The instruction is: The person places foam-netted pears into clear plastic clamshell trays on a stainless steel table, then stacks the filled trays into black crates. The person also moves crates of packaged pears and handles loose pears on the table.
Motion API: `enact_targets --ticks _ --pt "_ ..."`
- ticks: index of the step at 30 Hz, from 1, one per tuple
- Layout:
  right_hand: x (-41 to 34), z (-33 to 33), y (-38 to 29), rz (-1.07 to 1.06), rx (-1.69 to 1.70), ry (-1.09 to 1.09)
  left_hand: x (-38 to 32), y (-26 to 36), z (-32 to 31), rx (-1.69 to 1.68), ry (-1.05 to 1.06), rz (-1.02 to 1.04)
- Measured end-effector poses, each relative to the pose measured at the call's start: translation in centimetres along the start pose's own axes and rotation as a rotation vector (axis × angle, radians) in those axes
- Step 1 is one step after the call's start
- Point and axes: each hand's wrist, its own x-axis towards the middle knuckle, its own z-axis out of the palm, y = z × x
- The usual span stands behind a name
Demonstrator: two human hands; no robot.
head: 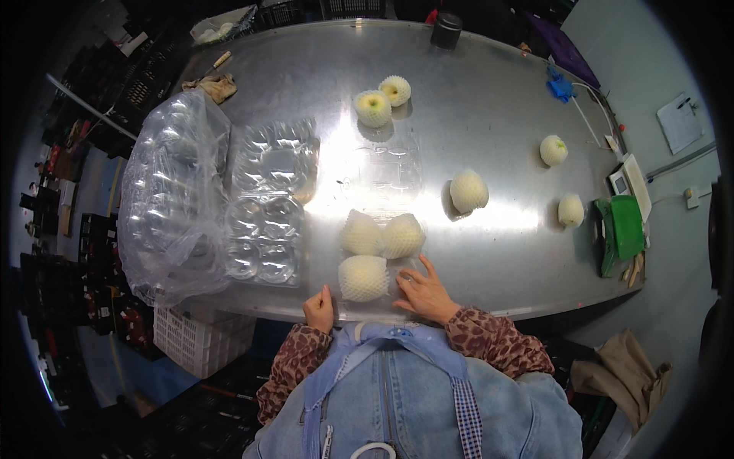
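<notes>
A clear plastic clamshell box lies opened out before me, its moulded lid (390,172) on the far side. Three fruits in white foam nets sit in its near half: a left fruit (361,232), a right fruit (403,236) and a near fruit (363,279). My right hand (429,294) is spread at the near right corner, beside the spot with no fruit. At the near left corner my left hand (319,310) is curled with the thumb up; whether it pinches the box edge is hidden. Beyond the lid stand two netted pale yellow apples (373,109).
Stacked clamshells (266,201) and a plastic bag of more boxes (172,201) stand left. Netted fruits (469,191) lie to the right, near a green-covered scale (625,229). A knife (221,59), a cloth (212,88) and a dark cup (446,31) lie toward the back.
</notes>
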Motion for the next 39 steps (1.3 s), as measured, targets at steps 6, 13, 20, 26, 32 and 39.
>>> enact_targets --ticks 6,13,20,26,32,39 --pt "0.6 -1.9 -1.0 0.075 0.066 -0.063 0.0 -0.6 0.3 -0.051 0.051 0.038" --pt "-5.2 -2.9 1.9 0.529 0.275 0.55 0.2 -1.5 0.7 -0.032 0.056 0.098" --pt "-14.5 -3.5 4.6 0.817 0.059 0.534 0.4 -1.9 1.5 0.036 0.114 0.14" --pt "-17.1 -1.7 6.0 0.777 0.131 0.632 0.5 -2.4 1.9 0.131 0.195 0.185" --pt "-19.5 -5.7 13.6 1.039 -0.003 0.786 0.3 -2.5 2.4 0.164 0.306 0.155" --pt "-21.6 -14.4 30.4 1.235 -0.318 0.861 0.1 -2.5 2.9 0.266 0.432 0.15"
